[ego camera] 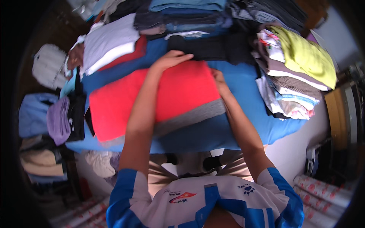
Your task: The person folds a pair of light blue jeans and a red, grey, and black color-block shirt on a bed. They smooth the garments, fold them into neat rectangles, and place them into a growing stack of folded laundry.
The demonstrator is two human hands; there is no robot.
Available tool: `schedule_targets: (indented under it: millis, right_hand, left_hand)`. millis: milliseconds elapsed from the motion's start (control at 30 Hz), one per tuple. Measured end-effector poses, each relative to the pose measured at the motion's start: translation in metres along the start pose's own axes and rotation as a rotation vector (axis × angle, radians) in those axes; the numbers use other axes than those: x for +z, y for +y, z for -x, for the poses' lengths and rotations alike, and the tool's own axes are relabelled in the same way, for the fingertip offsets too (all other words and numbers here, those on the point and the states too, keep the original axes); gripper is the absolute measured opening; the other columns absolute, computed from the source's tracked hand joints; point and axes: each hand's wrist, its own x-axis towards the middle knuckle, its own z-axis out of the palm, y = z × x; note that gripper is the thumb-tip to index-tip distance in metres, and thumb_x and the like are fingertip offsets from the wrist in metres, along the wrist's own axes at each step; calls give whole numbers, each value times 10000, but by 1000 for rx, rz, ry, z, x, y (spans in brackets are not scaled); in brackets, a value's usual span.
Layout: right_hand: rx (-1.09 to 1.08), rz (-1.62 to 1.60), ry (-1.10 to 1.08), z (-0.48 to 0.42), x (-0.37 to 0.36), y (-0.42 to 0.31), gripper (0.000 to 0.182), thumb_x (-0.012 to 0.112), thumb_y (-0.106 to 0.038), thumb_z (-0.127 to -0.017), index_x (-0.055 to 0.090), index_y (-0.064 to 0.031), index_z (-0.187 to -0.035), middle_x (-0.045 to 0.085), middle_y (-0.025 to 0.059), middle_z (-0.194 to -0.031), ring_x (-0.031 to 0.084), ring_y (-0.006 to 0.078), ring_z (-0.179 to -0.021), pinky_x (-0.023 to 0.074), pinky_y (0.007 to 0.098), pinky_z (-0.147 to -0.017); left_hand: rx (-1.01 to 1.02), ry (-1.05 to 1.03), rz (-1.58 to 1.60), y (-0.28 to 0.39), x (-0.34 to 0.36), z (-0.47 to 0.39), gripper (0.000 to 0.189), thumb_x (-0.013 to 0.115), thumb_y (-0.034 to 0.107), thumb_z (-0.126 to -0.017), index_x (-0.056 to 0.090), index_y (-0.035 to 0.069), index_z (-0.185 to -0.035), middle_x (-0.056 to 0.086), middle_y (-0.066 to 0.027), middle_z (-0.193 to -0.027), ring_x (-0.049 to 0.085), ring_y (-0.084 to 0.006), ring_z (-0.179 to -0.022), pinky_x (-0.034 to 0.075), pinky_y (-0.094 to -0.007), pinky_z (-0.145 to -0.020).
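Observation:
A folded red garment (182, 88) with a grey layer (194, 115) along its near edge lies on the blue cloth cover (242, 85) before me. Across its far edge rests my left hand (172, 59), palm down with the fingers stretched to the right, touching the fabric. My right hand (219, 78) is at the garment's right edge, near the far corner, its fingers partly curled and blurred; whether they grip the fabric cannot be told. A dark flat object (89, 121) shows at the garment's left end.
Folded grey and white clothes (111, 42) lie at the far left, folded black cloth (211, 48) and jeans (191, 20) beyond the red garment. On the right stands a tall pile topped by a yellow-green garment (308, 54). Purple cloth (59, 121) and a pale backpack (48, 67) are at left.

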Motion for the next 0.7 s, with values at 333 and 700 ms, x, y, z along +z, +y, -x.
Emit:
schedule_targets:
  millis: [333, 700]
  right_hand:
    - [-354, 957, 119, -8, -30, -68, 399, 581, -133, -855, 504, 28, -1211, 540, 222, -1205, 515, 362, -1121, 418, 384, -940]
    - [-384, 1443, 39, -17, 80, -23, 578, 352, -578, -882, 443, -223, -1330, 391, 71, -1395, 309, 265, -1304, 252, 445, -1031]
  left_hand:
    - [502, 748, -617, 45, -24, 95, 256, 594, 219, -835, 623, 53, -1028, 602, -118, -1088, 572, -311, -998, 453, -380, -846]
    - [-170, 812, -931, -114, -62, 238, 485, 381, 468, -910, 494, 177, -1281, 466, -68, -1336, 382, -265, -1264, 248, -472, -1035]
